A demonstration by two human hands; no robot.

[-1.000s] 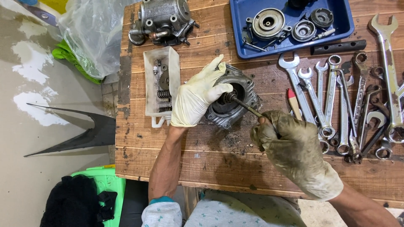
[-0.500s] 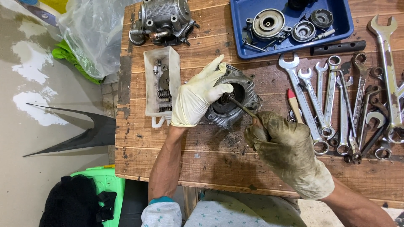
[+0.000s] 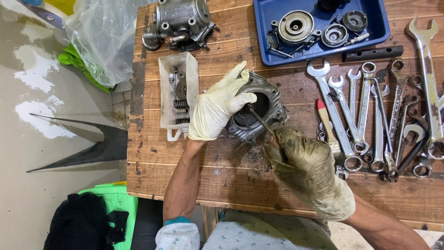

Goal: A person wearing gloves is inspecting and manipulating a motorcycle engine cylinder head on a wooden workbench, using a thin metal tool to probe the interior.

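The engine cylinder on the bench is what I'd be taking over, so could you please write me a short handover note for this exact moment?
Left hand, in a clean pale glove, rests on the grey finned engine cylinder and steadies it on the wooden bench.
Right hand, in a grimy glove, grips a thin metal tool with its tip inside the cylinder's bore.
Nearby: white tray of springs and small parts to the left, blue tray of round parts above, row of spanners to the right.
Done: dark debris lies on the bench around the cylinder.
Left: the bore looks dirty; how much remains cannot be told.
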